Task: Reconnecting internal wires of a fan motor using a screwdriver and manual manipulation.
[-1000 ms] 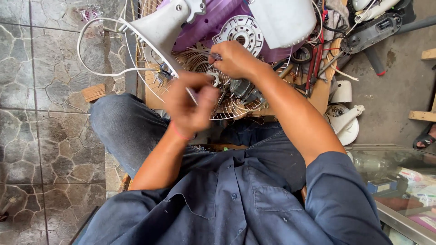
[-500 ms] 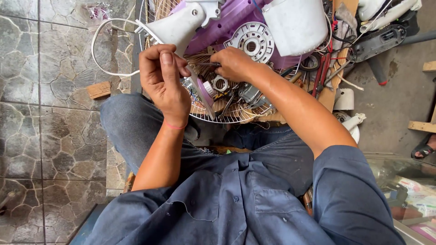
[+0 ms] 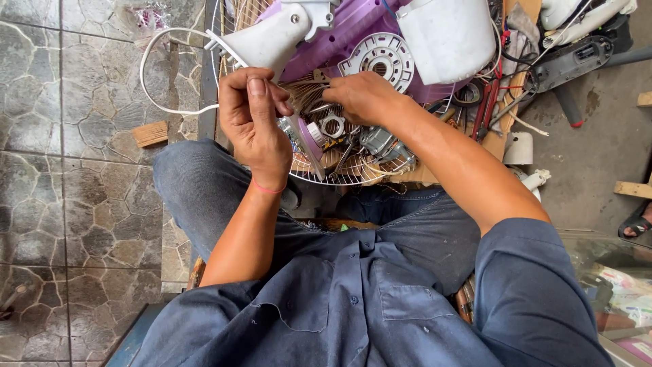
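The person sits over a round wire fan guard (image 3: 339,178) that lies flat in front of their knees and serves as a tray for loose parts. The left hand (image 3: 255,126) is raised above the guard's near left edge, its fingers curled shut with thumb and fingertips pinched together on something small; what it pinches is too small to make out, though a thin whitish strip (image 3: 314,158) runs down from beneath it across the guard. The right hand (image 3: 363,97) reaches in from the right, palm down, fingers bent and closed on a small part hidden under them, just above a metal nut-like ring (image 3: 333,126) and a small grey motor piece (image 3: 377,141) that lie in the guard. Behind the hands rests a purple fan housing (image 3: 346,34), with a white neck piece (image 3: 268,37) to its left, a white round slotted plate (image 3: 380,60) against it and a white motor cover (image 3: 448,34) at its right. A white cord (image 3: 156,75) loops over the stone-tile floor (image 3: 68,170) on the left, near a small wooden block (image 3: 151,133). Red-handled tools (image 3: 485,109) lie to the right of the guard.
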